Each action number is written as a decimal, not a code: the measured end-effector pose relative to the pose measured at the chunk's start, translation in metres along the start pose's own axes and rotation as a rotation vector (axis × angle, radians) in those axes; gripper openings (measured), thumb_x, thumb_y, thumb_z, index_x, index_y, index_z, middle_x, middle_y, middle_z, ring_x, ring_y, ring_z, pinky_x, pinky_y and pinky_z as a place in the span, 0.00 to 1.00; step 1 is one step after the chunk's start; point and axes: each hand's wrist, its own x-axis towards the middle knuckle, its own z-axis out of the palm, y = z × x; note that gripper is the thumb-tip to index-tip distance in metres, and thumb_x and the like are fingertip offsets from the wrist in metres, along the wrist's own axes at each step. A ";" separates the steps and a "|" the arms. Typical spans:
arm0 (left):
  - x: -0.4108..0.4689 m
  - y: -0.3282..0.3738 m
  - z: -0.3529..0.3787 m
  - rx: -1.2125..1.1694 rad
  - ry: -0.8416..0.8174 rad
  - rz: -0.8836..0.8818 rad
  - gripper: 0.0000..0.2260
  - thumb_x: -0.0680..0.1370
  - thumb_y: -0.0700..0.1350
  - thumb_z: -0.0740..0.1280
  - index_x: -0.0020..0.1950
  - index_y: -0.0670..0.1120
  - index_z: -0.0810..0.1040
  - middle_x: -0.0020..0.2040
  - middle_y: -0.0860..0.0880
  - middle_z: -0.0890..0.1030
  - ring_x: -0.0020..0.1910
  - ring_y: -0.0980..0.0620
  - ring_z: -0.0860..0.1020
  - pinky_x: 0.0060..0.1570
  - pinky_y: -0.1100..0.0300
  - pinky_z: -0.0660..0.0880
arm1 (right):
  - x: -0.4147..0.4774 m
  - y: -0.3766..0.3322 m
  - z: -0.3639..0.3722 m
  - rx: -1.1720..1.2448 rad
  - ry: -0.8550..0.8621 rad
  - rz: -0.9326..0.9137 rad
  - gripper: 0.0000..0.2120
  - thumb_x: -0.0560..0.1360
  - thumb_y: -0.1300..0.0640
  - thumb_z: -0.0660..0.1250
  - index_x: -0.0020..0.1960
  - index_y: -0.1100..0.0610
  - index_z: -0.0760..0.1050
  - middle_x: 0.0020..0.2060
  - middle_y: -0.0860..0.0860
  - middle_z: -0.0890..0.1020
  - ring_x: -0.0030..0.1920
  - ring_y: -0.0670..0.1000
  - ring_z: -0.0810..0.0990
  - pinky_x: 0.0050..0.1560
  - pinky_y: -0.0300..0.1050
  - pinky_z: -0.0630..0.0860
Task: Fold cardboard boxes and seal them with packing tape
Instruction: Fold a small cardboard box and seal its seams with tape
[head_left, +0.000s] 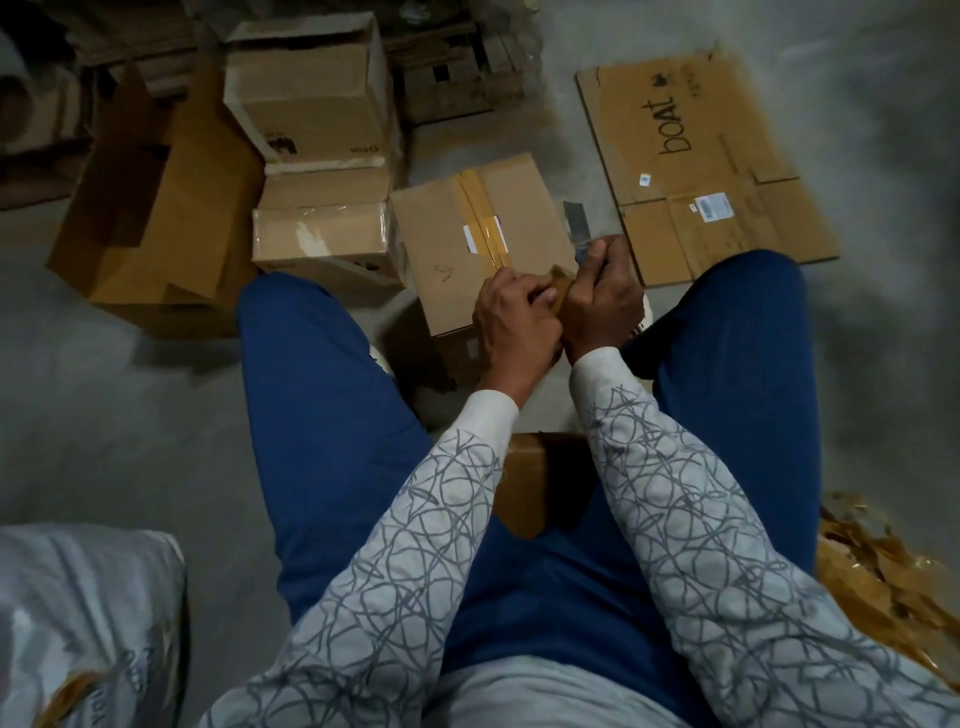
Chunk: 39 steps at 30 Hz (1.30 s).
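Observation:
A closed cardboard box (467, 244) stands on the floor between my knees, with a strip of brown packing tape (483, 218) running along its top seam. At the box's near right corner my left hand (511, 317) pinches the brown tape end. My right hand (602, 296) is right beside it and grips a blade-like cutter (579, 228) that sticks up past the box edge. The tape roll itself is hidden behind my hands.
Several taped and open boxes (322, 228) are piled at the back left. A flattened "boat" carton (696, 166) lies on the floor to the right. Crumpled tape scraps (872, 571) lie at lower right, a white sack (88, 618) at lower left.

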 end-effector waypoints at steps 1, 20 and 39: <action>0.001 0.001 -0.004 -0.015 0.008 -0.002 0.05 0.74 0.37 0.73 0.49 0.43 0.88 0.44 0.44 0.84 0.45 0.48 0.79 0.46 0.61 0.69 | -0.001 0.000 0.001 -0.002 -0.004 -0.011 0.16 0.83 0.53 0.55 0.50 0.62 0.76 0.35 0.55 0.80 0.35 0.59 0.78 0.34 0.45 0.58; -0.004 0.002 0.005 0.001 -0.282 0.110 0.09 0.72 0.30 0.64 0.42 0.43 0.70 0.43 0.45 0.72 0.44 0.47 0.70 0.41 0.56 0.63 | 0.014 0.012 0.002 -0.114 -0.038 0.124 0.15 0.85 0.54 0.55 0.55 0.63 0.76 0.43 0.62 0.83 0.43 0.64 0.80 0.38 0.47 0.57; 0.006 -0.053 -0.027 -0.381 -0.113 -0.605 0.14 0.73 0.34 0.75 0.50 0.47 0.73 0.51 0.43 0.82 0.44 0.50 0.83 0.36 0.59 0.80 | 0.003 0.044 0.006 -0.090 -0.528 -0.110 0.15 0.83 0.48 0.53 0.51 0.57 0.72 0.41 0.59 0.81 0.41 0.62 0.79 0.39 0.52 0.73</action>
